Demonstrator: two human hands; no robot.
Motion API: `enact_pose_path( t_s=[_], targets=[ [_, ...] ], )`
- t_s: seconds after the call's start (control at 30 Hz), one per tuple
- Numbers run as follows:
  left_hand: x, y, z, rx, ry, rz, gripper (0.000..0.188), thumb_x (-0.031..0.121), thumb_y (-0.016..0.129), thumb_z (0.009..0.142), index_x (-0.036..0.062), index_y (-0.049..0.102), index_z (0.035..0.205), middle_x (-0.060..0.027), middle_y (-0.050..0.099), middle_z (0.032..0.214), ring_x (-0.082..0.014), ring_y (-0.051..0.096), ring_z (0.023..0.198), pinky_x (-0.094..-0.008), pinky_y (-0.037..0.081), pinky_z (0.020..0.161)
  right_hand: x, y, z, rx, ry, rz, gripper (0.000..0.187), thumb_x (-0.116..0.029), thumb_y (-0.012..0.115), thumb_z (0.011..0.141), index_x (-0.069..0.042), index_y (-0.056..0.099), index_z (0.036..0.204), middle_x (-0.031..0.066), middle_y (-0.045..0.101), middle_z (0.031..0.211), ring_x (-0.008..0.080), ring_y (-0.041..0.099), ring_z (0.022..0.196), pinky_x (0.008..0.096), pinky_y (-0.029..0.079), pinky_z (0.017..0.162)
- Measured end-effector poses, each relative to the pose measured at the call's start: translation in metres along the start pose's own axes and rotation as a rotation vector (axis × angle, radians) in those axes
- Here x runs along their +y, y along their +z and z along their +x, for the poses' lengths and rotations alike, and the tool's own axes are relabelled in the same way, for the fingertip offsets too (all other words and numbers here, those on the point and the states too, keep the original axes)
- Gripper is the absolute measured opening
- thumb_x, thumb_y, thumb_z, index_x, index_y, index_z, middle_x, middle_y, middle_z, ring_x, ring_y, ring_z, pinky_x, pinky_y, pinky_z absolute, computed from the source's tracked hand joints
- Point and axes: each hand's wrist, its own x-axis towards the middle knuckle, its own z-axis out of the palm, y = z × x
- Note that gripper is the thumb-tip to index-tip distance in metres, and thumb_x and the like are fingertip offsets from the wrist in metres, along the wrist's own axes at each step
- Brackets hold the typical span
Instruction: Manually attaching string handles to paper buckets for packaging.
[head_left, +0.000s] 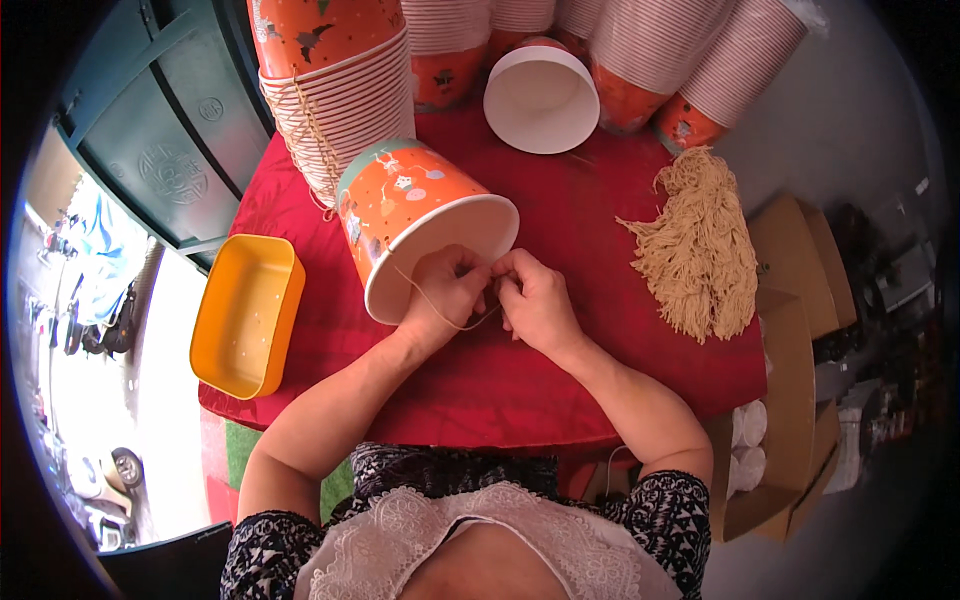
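An orange paper bucket (pixel 410 195) with a white rim and printed figures lies tilted on the table, its mouth toward me. From its left side a thin tan cord (pixel 432 306) runs across my left hand in a loose loop. My left hand (pixel 447 288), in front of the mouth, has its fingers closed in a pinch at the cord. Close beside it, my right hand (pixel 537 303) pinches the cord, also with closed fingers. The two hands' fingertips nearly touch, and the exact spot they grip is partly hidden.
A tall stack of buckets (pixel 345 110) with cords stands behind left. Another bucket (pixel 541 98) lies mouth-forward among wrapped stacks (pixel 655 45). A yellow tub (pixel 247 318) sits left on the red-covered table (pixel 560 395); a tan cord bundle (pixel 700 250) lies right. Cardboard boxes (pixel 790 370) stand beyond.
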Motion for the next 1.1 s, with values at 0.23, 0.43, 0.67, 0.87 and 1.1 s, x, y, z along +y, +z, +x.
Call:
enact_pose_path(
  t_s=[0.23,0.43,0.67,0.87,1.1],
  targets=[
    [0.001,-0.002,0.002,0.018,-0.026,-0.001,0.015,0.010,0.059,0.088,-0.0048,0.061,0.084,-0.0083,0.062,0.066,-0.0127,0.057,0.052,-0.0272,0.044,0.046,0.015,0.004,0.005,0.144,-0.399,-0.205,0.009,0.001,0.054,0.088,0.003,0.056,0.096,0.0172,0.066,0.073,0.0225,0.068,0.064,0.0337,0.052,0.056],
    [-0.005,-0.001,0.003,-0.010,-0.002,-0.047,0.017,0.011,0.056,0.091,-0.0041,0.061,0.084,-0.0076,0.061,0.065,-0.0122,0.056,0.052,-0.0273,0.043,0.045,0.015,0.003,0.006,0.094,-0.337,-0.214,0.010,0.001,0.060,0.086,0.003,0.057,0.095,0.0177,0.067,0.076,0.0263,0.069,0.069,0.0349,0.053,0.059],
    [-0.001,-0.003,0.000,-0.017,0.004,-0.045,0.021,0.014,0.053,0.094,-0.0031,0.062,0.084,-0.0068,0.059,0.063,-0.0118,0.054,0.050,-0.0274,0.041,0.045,0.013,0.005,0.006,0.147,-0.368,-0.277,0.005,0.000,0.063,0.085,0.001,0.058,0.087,0.0173,0.068,0.077,0.0295,0.069,0.069,0.0365,0.053,0.058],
    [-0.007,-0.007,0.001,-0.027,0.071,0.016,0.019,0.012,0.054,0.092,-0.0032,0.063,0.085,-0.0081,0.061,0.066,-0.0143,0.056,0.054,-0.0287,0.044,0.049,0.011,0.005,0.005,0.153,-0.409,-0.329,0.007,-0.003,0.064,0.084,0.001,0.059,0.086,0.0188,0.065,0.074,0.0328,0.068,0.069,0.0388,0.051,0.056],
    [-0.016,-0.016,-0.001,0.086,0.503,0.515,0.010,0.002,0.062,0.081,-0.0028,0.061,0.089,-0.0148,0.061,0.083,-0.0275,0.061,0.077,-0.0372,0.050,0.068,0.013,0.005,0.005,0.149,-0.394,-0.318,0.005,-0.002,0.063,0.084,0.001,0.059,0.085,0.0183,0.065,0.073,0.0313,0.068,0.066,0.0380,0.050,0.055]
  ],
)
